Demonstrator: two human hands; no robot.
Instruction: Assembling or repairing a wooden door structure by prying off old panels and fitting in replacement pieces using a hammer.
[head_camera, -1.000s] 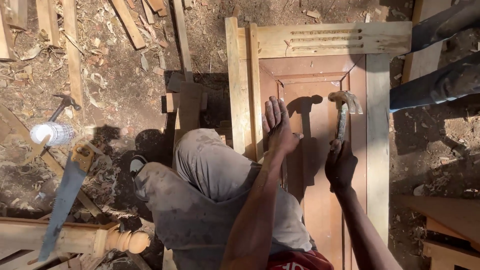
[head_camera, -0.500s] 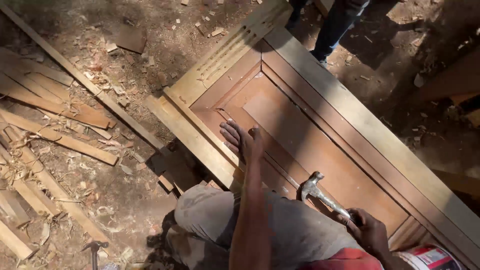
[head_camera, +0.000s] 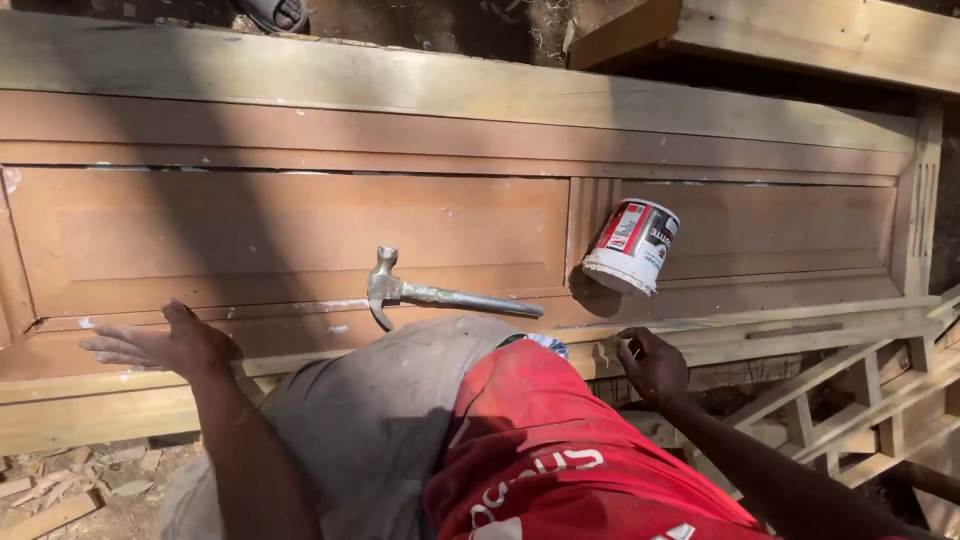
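Hammer (head_camera: 440, 296): lying loose on the door, nobody gripping it. Steel head with a claw, shiny metal shaft, dark grip end pointing right toward the can.
Left hand (head_camera: 160, 345): flat and spread wide, palm down on the door's near edge, holding nothing.
Right hand (head_camera: 652, 362): loosely curled, empty as far as I can see, fingertips at the near rail just below the can. Well clear of the hammer.
Door (head_camera: 300, 120): big panelled wooden thing lying flat, reddish-brown recessed panels inside paler rails, grooved fluting at the right end. Frame looks fully put together, panels seated.
What's left: pale smears and blobs along the panel seams look like filler or glue not yet cleaned off, so I'd guess finishing is still to do. Wood looks raw, matte, no varnish.
Can (head_camera: 632, 245): small round tin, white with a red and black label, tipped over and leaning on the divider between panels.
Ground (head_camera: 60, 490): dirt with wood scraps and offcuts at bottom left.
Rack (head_camera: 850, 400): pale timber lattice at lower right, just beside the door.
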